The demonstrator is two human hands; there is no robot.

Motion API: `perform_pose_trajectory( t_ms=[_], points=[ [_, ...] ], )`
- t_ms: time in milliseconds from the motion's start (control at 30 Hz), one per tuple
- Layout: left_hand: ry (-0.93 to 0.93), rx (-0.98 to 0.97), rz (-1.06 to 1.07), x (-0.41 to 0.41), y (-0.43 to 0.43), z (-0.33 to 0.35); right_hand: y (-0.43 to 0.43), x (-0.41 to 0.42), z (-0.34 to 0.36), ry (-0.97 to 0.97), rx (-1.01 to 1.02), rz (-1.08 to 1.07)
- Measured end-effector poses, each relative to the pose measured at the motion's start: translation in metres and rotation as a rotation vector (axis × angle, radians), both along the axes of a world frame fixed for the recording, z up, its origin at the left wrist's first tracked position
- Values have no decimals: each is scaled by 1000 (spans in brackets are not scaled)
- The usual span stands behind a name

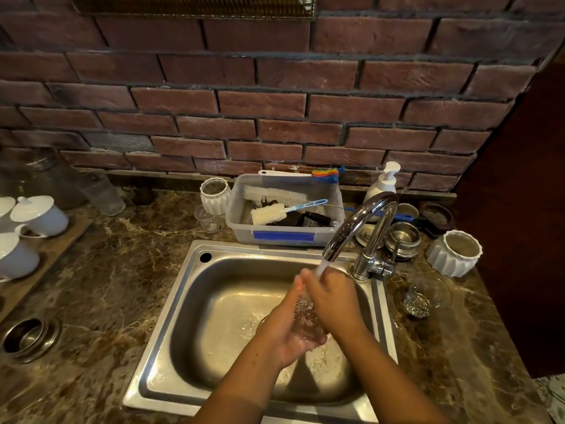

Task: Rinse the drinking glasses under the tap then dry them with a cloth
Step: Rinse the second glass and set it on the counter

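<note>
Drinking glass (305, 312) gripped between both hands over the steel sink (214, 301), directly under the running tap (360, 221). Sits in the left hand (293, 335), palm up, fingers curled round its lower body. Gets covered at the upper part by the right hand (334, 301), fingers wrapped over it. Takes the water stream (321, 267) at knuckles and rim. Second glass (423, 296) standing on the marble counter (116, 270), just right of the sink, apart from both hands.
</note>
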State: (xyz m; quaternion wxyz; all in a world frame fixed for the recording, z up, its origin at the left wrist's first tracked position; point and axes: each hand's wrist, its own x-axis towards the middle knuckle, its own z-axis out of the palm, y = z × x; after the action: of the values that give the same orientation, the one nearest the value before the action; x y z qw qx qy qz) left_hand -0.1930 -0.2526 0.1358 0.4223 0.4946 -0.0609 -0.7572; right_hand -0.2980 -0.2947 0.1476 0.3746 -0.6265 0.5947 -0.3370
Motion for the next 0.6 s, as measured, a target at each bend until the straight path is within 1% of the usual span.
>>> perform_pose_trajectory(
  t_ms=[67, 133, 167, 200, 300, 333, 367, 400, 500, 533, 600],
  points=[
    [61, 5, -9, -2, 3, 2, -11, -5, 9, -110, 95, -83],
    [132, 17, 43, -2, 3, 3, -11, -4, 13, -176, 111, -115],
    [165, 29, 81, -1, 1, 4, -5, 0, 14, -186, 95, -88],
    [190, 40, 109, 0, -1, 6, 2, 5, 14, -164, 67, -38],
    [222, 66, 144, 4, -2, 6, 13, 13, 10, 98, -48, 105],
    [213, 77, 145, 5, -1, 6, 9, 12, 10, 128, -35, 107],
    [204, 74, 135, 4, 0, 6, 4, 10, 12, 89, 9, 81],
    [207, 65, 113, 4, 2, 7, -2, 8, 15, 8, 76, 36],
    [237, 41, 92, 1, 6, 4, -26, 7, 23, -203, 360, -100],
    [220, 37, 84, 0, 6, 4, -32, 8, 23, -222, 426, -122],
    [115, 25, 37, 2, 5, 4, -38, 8, 16, -200, 415, -126]
  ],
)
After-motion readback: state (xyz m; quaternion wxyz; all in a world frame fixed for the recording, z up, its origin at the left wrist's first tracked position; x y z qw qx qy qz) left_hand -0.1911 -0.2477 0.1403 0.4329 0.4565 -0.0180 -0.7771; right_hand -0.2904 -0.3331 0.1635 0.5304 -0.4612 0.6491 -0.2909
